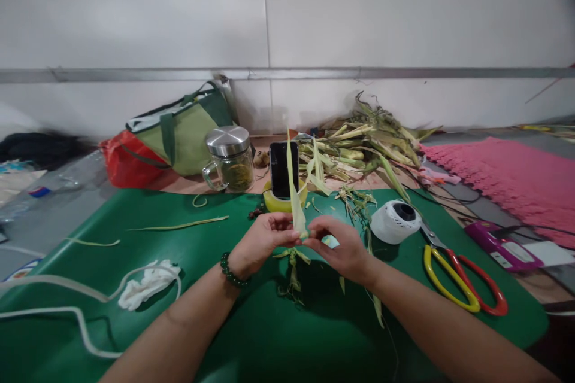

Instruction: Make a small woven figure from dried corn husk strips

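A pale green corn husk (295,206) stands upright between my hands, its long tip pointing up past the phone (279,170). My left hand (265,239) pinches its lower end from the left, fingers closed. From the right, my right hand (344,249) has thumb and fingertips closed at the same folded base. Below my hands, a small tied bundle of husk (293,275) lies on the green mat (251,335). Husk scraps (357,200) and a loose strip (377,310) lie near my right hand.
To the right are a white thread spool (395,222) and scissors (458,278) with yellow and red handles. A corn husk pile (359,146), glass mug (230,161) and green bag (188,137) stand behind. White tissue (148,287) and a pale cord (81,287) lie left.
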Action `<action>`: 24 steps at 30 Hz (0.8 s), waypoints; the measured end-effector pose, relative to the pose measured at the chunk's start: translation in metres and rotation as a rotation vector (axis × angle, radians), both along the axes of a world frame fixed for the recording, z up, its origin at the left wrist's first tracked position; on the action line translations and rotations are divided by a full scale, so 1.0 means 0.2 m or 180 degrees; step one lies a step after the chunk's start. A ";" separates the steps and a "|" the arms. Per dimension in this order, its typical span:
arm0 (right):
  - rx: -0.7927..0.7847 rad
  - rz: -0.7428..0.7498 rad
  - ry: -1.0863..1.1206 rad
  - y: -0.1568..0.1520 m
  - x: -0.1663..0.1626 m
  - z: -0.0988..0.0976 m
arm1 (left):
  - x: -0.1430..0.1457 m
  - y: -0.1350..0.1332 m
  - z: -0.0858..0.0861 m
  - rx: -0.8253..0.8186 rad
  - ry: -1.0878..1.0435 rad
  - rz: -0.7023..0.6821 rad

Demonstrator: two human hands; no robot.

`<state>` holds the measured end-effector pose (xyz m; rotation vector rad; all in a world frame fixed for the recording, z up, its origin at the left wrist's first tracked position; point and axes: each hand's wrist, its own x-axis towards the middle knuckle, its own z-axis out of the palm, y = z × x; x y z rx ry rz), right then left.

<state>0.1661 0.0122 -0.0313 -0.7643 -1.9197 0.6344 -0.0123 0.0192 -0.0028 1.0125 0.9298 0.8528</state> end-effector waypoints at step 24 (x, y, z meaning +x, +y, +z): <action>-0.0325 -0.0167 -0.0497 0.00 0.00 0.05 | 0.07 -0.05 -0.04 0.0319 0.0143 0.0755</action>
